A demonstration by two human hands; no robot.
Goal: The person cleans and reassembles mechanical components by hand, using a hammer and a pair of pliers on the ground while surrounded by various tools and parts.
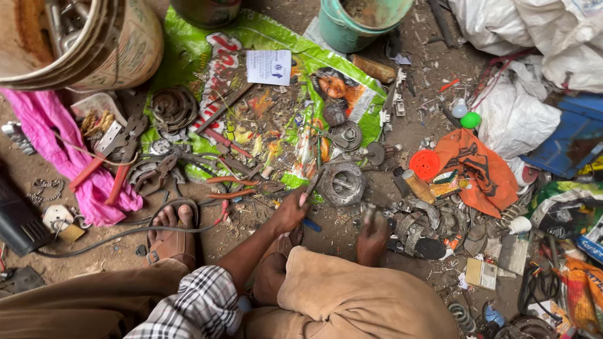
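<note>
Rusty grey metal fills the middle of the ground: a round ring-shaped part (341, 183) lies on the dirt at the lower edge of a green printed sack (188, 56). The left hand (290, 213) reaches forward from a bare forearm over the bent knee, its fingers curled tight round the handle of a thin dark tool (312, 186) whose tip slants up to the ring's left rim and seems to touch it, though the view is too small to be sure. The right hand (373, 235) sits lower, just right of the ring, knuckles up, fingers closed on a small metal piece (369, 213) that stands out of the fist; what kind of piece it is cannot be told. One sandalled foot (171, 235) rests on the ground to the left.

Counted around them: two buckets, a tan one (107, 44) at top left and a teal one (352, 22) at top centre; one pink cloth (59, 147); one orange cloth (477, 172) with one round orange lid (425, 164) beside it; two pairs of red-handled pliers (110, 163) by the pink cloth; one white card (269, 67) on the sack.
</note>
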